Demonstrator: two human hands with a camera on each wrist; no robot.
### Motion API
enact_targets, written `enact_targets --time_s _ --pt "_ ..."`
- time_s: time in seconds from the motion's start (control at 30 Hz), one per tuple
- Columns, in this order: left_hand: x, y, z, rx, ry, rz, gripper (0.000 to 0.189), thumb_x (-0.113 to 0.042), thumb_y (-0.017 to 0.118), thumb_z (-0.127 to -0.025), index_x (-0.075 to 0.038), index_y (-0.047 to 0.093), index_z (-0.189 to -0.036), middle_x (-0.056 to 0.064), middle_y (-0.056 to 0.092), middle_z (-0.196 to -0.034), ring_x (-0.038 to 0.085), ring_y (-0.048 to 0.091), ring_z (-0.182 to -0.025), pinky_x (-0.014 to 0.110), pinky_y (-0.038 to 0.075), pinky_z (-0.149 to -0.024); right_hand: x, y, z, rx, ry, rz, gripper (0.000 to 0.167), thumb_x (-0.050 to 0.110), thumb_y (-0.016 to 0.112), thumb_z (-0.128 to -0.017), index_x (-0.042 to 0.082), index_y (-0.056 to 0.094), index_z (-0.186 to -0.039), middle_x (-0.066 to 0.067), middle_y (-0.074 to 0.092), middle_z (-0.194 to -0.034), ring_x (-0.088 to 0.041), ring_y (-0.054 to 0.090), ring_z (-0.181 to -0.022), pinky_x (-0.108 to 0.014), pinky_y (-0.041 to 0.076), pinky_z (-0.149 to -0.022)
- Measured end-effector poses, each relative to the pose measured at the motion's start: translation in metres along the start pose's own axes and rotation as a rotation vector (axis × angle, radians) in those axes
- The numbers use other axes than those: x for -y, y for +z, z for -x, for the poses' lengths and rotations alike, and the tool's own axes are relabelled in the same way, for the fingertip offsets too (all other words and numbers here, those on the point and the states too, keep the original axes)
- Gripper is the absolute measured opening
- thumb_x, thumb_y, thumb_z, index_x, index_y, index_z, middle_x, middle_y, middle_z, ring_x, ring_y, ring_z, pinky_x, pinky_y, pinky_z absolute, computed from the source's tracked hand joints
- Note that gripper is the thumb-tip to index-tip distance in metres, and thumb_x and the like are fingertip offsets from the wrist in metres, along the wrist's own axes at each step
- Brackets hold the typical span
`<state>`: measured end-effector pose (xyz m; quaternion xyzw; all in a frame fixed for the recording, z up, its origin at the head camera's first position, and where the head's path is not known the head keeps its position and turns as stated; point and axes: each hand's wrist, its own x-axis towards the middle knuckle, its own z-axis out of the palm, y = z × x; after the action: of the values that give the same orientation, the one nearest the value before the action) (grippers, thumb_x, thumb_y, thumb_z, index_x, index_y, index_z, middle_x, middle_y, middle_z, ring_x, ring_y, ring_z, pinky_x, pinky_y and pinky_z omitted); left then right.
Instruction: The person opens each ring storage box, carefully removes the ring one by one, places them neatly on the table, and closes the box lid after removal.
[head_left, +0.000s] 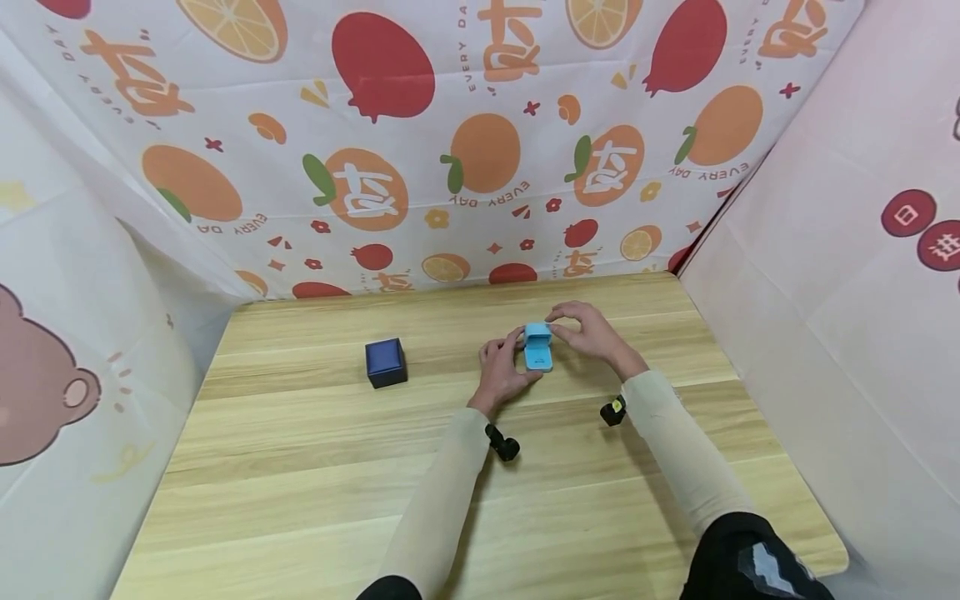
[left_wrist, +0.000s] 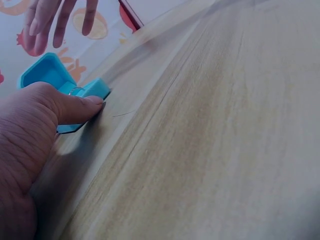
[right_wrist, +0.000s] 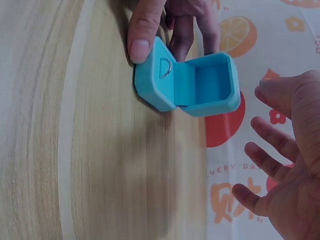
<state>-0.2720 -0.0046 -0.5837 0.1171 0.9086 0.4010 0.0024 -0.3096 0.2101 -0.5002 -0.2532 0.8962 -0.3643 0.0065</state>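
Note:
A turquoise ring box (head_left: 538, 355) stands on the wooden table with its lid raised. In the right wrist view a silver ring (right_wrist: 166, 69) sits upright in the slot of the box's insert. My left hand (head_left: 501, 372) grips the box's base from the left, its thumb (left_wrist: 80, 107) along the front edge and its fingers behind. Beside the raised lid is my right hand (head_left: 592, 332), its fingers apart and loosely bent; the right wrist view shows a gap between its fingertips (right_wrist: 266, 90) and the lid.
A dark blue box (head_left: 386, 362), closed, stands on the wooden table (head_left: 300, 450) to the left of my hands. Behind the table hangs a fruit-patterned cloth (head_left: 480, 200). Another pale cloth (head_left: 840, 275) hangs along the right side.

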Motion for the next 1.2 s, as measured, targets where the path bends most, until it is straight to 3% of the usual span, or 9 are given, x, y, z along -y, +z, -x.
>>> enact_targets --time_s 0.37,0.63,1.0,1.2 --pt "0.000 -0.001 0.000 -0.005 0.010 -0.014 0.094 -0.036 0.085 -0.081 -0.024 0.033 -0.158 0.005 0.065 -0.141 0.032 0.040 -0.140 0.050 0.014 -0.123 0.006 0.005 0.008 0.011 -0.067 -0.020 0.019 0.011 0.070 -0.095 0.003 0.076 -0.110 -0.025 0.064 -0.136 -0.042 0.054 -0.134 -0.062 0.037 -0.115" --pt "-0.001 -0.001 0.000 0.006 0.022 -0.037 0.093 -0.035 0.084 -0.082 -0.023 0.033 -0.158 0.003 0.065 -0.142 0.029 0.030 -0.154 0.056 0.004 -0.128 0.002 0.013 0.014 0.055 -0.049 0.015 0.020 0.010 0.069 -0.096 0.002 0.076 -0.113 -0.027 0.061 -0.139 -0.044 0.053 -0.135 -0.063 0.035 -0.117" --pt "-0.002 -0.002 0.001 0.006 0.026 -0.053 0.091 -0.036 0.084 -0.083 -0.021 0.034 -0.157 0.003 0.064 -0.144 0.032 0.027 -0.156 0.058 0.003 -0.128 -0.005 0.023 0.014 0.037 -0.092 0.001 0.018 0.004 0.072 -0.092 0.000 0.076 -0.109 -0.025 0.069 -0.127 -0.045 0.056 -0.132 -0.062 0.039 -0.114" --pt "0.000 -0.002 0.000 0.009 0.028 -0.062 0.091 -0.038 0.083 -0.083 -0.020 0.035 -0.157 0.004 0.064 -0.143 0.032 0.028 -0.155 0.059 0.004 -0.128 -0.009 0.030 0.017 0.043 -0.048 0.022 0.018 0.007 0.072 -0.093 0.002 0.076 -0.110 -0.025 0.068 -0.130 -0.047 0.054 -0.134 -0.063 0.037 -0.115"
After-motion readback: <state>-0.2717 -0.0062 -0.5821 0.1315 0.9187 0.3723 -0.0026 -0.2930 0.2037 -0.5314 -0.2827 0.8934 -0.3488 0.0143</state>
